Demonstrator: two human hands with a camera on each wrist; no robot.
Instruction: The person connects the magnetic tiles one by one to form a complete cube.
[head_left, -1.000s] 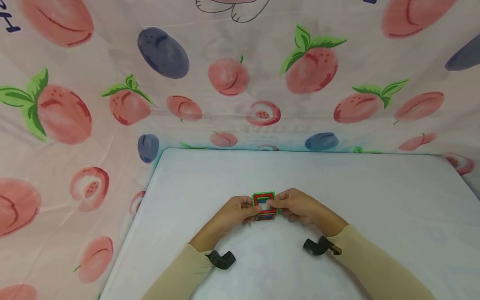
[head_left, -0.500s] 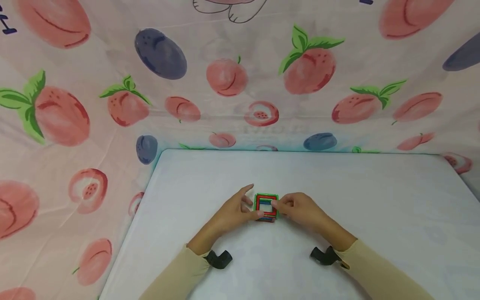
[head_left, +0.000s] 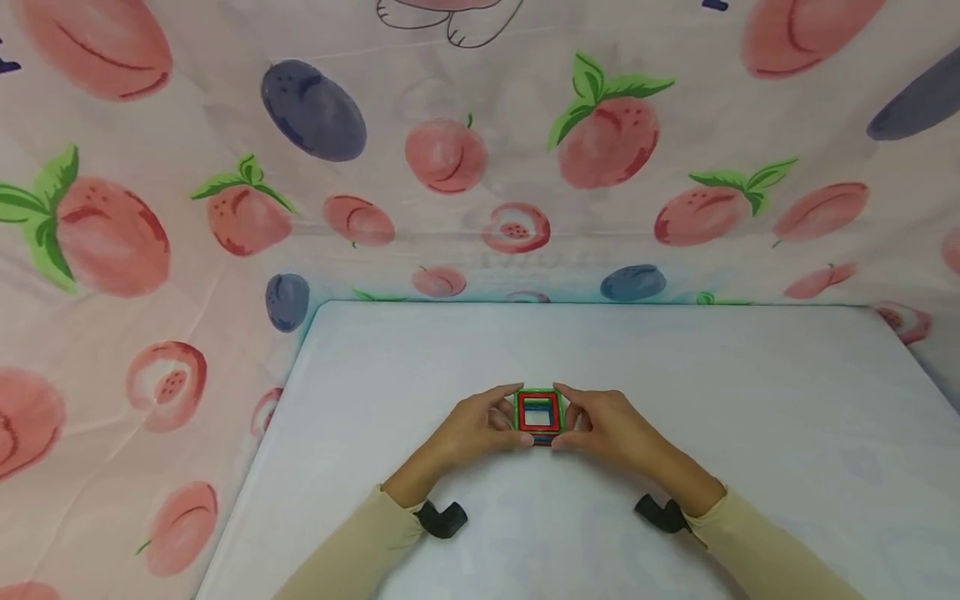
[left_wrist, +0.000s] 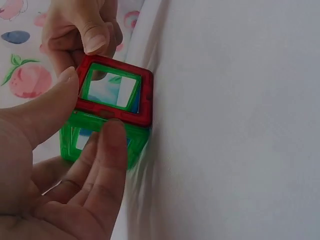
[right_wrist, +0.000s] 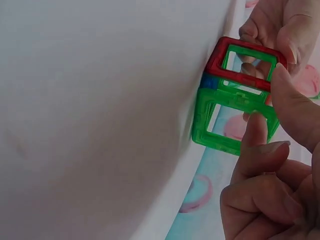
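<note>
A small cube of magnetic tiles (head_left: 538,428) sits on the white table between both hands. Its square window frames show a red tile (left_wrist: 115,114) on top, a green tile (right_wrist: 217,142) on one side and some blue behind. My left hand (head_left: 476,429) holds the cube's left side, thumb at the near corner and index finger at the far one. On the opposite side my right hand (head_left: 603,423) does the same, its thumb and index fingertip against the tiles in the right wrist view. The fingers cover parts of the side tiles.
The white table (head_left: 712,375) spreads around the hands. Behind it and to the left hangs a fruit-printed cloth (head_left: 450,233). Black curved mounts (head_left: 442,519) stick out from both sleeve cuffs.
Both thumbs have come off the top frame to the cube's near edge. The left index finger, raised half a second ago, now touches the far corner, and the right one has stretched to the back too.
</note>
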